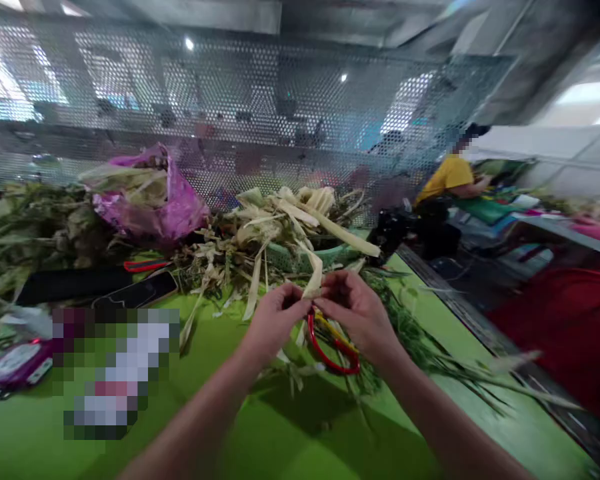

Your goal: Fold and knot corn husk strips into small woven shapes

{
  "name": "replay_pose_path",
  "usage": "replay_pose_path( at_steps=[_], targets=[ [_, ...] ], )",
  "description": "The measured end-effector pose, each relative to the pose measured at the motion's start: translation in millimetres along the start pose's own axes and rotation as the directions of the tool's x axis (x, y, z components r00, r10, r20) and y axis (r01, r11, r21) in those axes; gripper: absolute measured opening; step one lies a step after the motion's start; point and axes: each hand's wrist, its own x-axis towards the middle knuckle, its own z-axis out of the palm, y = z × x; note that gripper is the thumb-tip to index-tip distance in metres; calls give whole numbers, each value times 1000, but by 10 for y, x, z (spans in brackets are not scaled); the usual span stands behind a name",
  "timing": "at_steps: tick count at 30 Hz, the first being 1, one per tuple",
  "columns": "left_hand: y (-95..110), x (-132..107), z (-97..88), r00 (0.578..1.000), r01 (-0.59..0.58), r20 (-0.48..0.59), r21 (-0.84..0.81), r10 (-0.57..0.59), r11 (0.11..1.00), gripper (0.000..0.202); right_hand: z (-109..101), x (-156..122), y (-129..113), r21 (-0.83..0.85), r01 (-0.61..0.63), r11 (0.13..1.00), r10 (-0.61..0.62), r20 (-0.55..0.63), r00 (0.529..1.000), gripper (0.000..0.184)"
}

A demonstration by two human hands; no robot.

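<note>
My left hand (275,319) and my right hand (356,311) meet over the green table (260,433), both pinched on a pale dried leaf strip (312,275) between them. Red-handled scissors (333,347) hang under my right hand, apparently looped on its fingers. Just behind the hands lies a pile of pale husk strips (290,220) over a green basket (325,257).
A pink plastic bag (170,200) of husks sits at the back left beside green stalks (25,233). A black phone (137,292) and another pair of red scissors (143,265) lie left. Perforated metal screen (260,107) behind. A person in yellow (447,180) sits at right.
</note>
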Motion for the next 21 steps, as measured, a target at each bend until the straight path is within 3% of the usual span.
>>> replay_pose_path(
  at_steps=[5,8,13,17,21],
  targets=[
    [15,11,-29,996,-81,-34,102,85,992,11,19,7,4,-28,-43,999,45,82,996,20],
    [30,15,-11,997,-47,-67,-15,45,999,12,45,-1,7,53,-45,998,43,37,998,19],
    [39,-5,57,995,-9,-97,-291,-20,957,22,128,-24,37,322,-159,934,168,-1,986,20],
    [26,-12,71,991,-32,-130,-325,-11,945,23,164,-30,71,411,-227,883,236,30,971,21],
    [43,-10,48,997,-9,-74,-345,-18,939,25,151,-35,55,503,-292,813,306,57,950,17]
  ],
)
